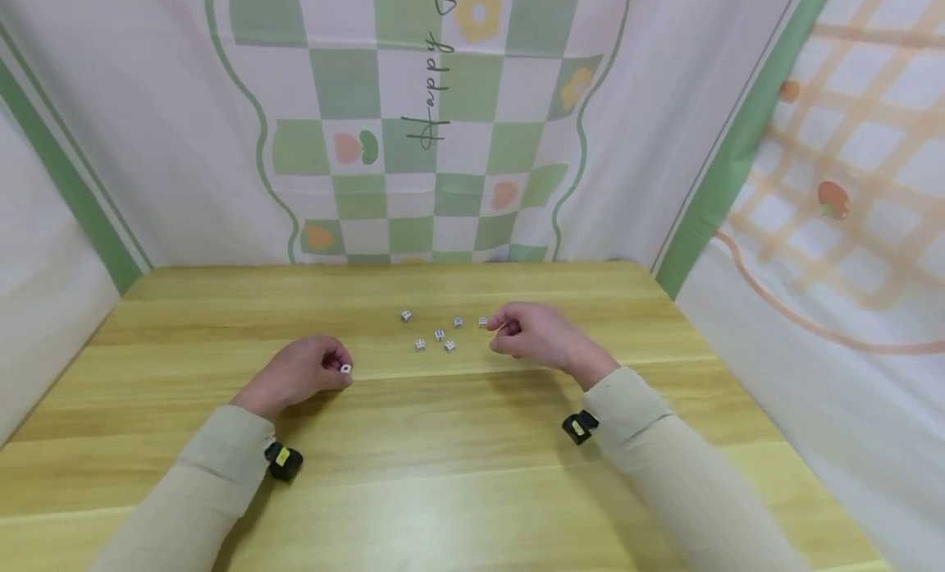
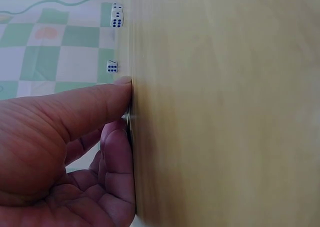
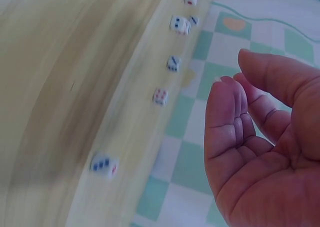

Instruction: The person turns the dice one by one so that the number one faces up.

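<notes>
Near the left-middle of the table, my left hand pinches a small white die between thumb and fingers, low at the wood. In the left wrist view the thumb and fingers meet the tabletop, and that die is hidden. My right hand hovers at the right of the dice, fingers bent, thumb apart, and nothing shows between them. Right at its fingertips in the head view is a white die with blue pips. Several more dice lie between the hands, among them a die farther back and a die nearer me.
The dice stand on a wood-grain table. Behind it hangs a green-checked cloth with lettering, and an orange-checked cloth hangs at the right. Each sleeve carries a small black device at the wrist.
</notes>
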Demonstrator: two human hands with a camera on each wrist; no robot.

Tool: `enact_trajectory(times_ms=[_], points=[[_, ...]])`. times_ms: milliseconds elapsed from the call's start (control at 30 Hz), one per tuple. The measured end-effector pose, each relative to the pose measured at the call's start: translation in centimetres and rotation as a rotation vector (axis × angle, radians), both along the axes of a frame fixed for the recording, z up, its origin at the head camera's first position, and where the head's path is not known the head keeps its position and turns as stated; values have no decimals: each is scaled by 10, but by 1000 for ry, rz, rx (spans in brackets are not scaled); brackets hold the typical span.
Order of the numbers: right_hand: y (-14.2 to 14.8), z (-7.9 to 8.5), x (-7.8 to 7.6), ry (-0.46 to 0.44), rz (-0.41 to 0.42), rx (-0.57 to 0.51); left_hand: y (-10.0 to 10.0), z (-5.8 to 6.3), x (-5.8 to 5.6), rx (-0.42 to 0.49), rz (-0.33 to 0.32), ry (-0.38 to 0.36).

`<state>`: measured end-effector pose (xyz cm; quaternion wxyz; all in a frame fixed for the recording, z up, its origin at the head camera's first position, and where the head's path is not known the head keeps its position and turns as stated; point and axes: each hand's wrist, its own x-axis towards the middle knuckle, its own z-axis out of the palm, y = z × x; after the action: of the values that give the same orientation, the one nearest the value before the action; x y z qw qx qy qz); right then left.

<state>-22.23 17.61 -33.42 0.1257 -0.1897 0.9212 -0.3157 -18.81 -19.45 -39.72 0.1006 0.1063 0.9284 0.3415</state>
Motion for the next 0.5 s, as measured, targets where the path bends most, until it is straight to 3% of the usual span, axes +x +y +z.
enact_trajectory(times_ms=[500], points=[[-48,-25,-18,43,28,91,-2,-3,-2,11,7,-9]])
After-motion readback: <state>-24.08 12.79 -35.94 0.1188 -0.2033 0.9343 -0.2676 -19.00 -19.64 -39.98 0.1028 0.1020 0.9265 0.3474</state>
